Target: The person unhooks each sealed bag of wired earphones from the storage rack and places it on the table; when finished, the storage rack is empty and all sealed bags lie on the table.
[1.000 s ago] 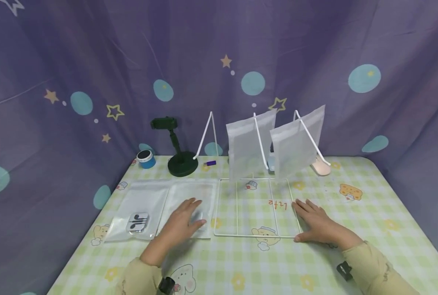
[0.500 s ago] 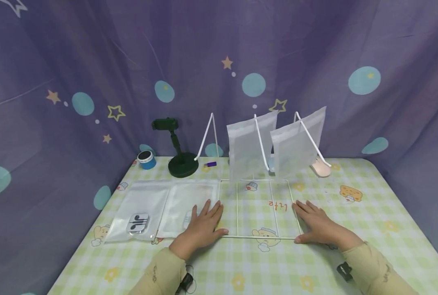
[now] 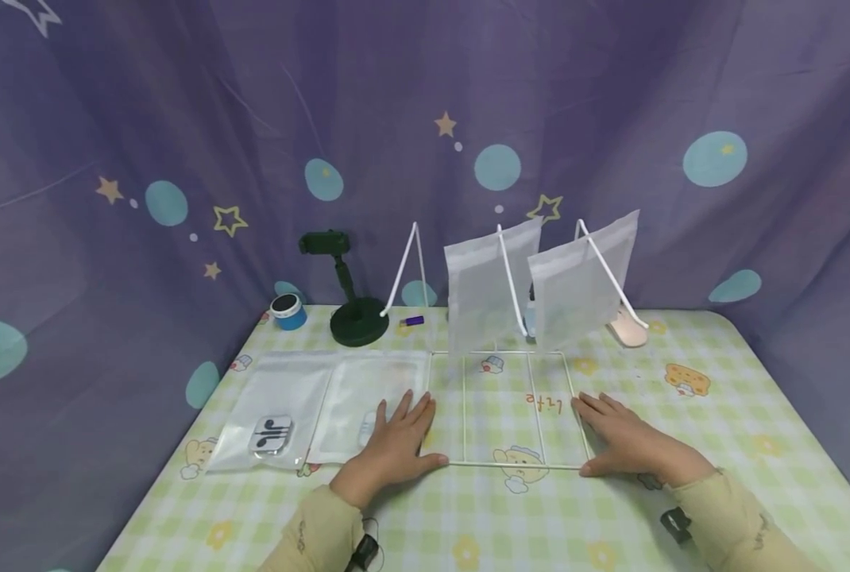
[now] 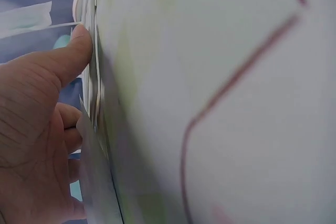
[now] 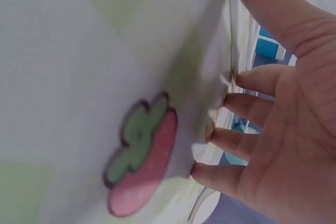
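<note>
A white wire rack (image 3: 485, 465) lies with its base on the table, its angled wire uprights at the back. My left hand (image 3: 392, 453) rests at its front left corner, fingers spread, thumb on the front wire. At the right side, my right hand (image 3: 628, 445) touches the side wire with straight fingers, thumb at the front corner. One frosted bag (image 3: 475, 286) and another frosted bag (image 3: 564, 298) lean between the uprights. Left of the rack lie two flat bags: a clear-fronted bag (image 3: 289, 385) with boxed earphones (image 3: 271, 434), and a second bag (image 3: 378, 385) partly under my left hand, its white content half hidden.
Along the back stand a blue jar (image 3: 289, 312) with a dark lid and a dark green phone stand (image 3: 359, 322). A purple USB stick (image 3: 412, 321) lies near the stand. Behind the right bag is a pale pink mouse-like object (image 3: 628, 328). A patterned curtain (image 3: 396, 95) hangs behind the table.
My left hand has moved right, from over the second flat bag to the rack's front left corner. The right hand has stayed at the rack's right side. The head view has shifted slightly.
</note>
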Tool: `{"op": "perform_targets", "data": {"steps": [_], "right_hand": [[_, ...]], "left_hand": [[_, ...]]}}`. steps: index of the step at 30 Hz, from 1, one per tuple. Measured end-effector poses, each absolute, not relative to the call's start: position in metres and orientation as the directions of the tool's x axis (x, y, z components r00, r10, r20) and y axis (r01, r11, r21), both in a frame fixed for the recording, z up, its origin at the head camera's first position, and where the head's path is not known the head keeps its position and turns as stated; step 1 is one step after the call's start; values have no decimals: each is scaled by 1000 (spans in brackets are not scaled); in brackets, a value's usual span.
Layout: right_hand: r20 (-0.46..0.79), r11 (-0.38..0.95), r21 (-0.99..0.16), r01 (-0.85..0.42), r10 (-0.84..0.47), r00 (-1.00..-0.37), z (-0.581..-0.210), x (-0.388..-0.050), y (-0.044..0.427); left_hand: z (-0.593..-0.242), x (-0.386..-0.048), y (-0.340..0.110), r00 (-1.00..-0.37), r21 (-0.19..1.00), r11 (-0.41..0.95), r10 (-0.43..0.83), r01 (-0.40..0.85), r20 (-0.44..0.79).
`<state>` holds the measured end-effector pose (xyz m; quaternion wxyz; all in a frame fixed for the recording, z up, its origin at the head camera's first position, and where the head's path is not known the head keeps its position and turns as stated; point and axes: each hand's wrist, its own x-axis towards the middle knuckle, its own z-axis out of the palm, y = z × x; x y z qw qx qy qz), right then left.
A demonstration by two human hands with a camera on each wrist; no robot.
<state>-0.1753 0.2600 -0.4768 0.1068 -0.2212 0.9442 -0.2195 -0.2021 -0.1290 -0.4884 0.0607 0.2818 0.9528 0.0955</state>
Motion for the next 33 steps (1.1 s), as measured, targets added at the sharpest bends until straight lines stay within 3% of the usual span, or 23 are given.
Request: {"op": "perform_targets", "data": {"steps": [4,7,12,17,25,33], "right_hand": [[-117,774,-512,-372,-492,-863,-470,-185,267],[-69,768,-546,-335,-439,-896,-463,-200,276],[58,764,-627,-152,-149,-987,-446,-231,291],[82,641,-767,-23,62,-995,-432,-257,301],[66,417,-907,-61,-3,-998,-424,-282,303],[118,388,-916,-102,18,-993,-420,-287,299]], "left_hand": [[-487,-202,-128,-842,220,832,535,509,-74],[-485,-202,-127,-848,220,839,524,498,-80],[-482,-201,-126,-857,242,846,508,475,-92],[-484,-202,-124,-861,263,847,499,462,-97],[-483,-202,-121,-867,257,858,484,444,-118],[-482,-202,-121,-871,234,868,474,437,-128]]}}
